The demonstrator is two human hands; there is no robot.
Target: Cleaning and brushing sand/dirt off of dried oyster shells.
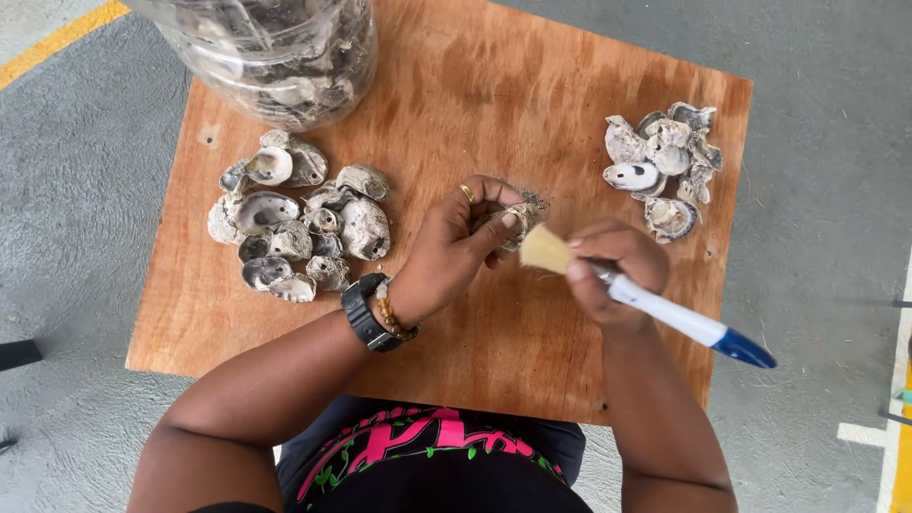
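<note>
My left hand (454,245) grips a small grey shell (521,220) above the middle of a brown wooden board (494,104). My right hand (613,271) holds a paintbrush (665,312) with a white and blue handle; its pale bristles touch the shell. A black watch and a beaded bracelet sit on my left wrist, and a gold ring on one finger. Fine grit lies on the board just above the shell.
A pile of several grey shells (294,228) lies on the board's left side, a smaller pile (662,166) on the right. A clear plastic jar (275,52) with shells inside stands at the top left. Grey concrete floor with yellow and white lines surrounds the board.
</note>
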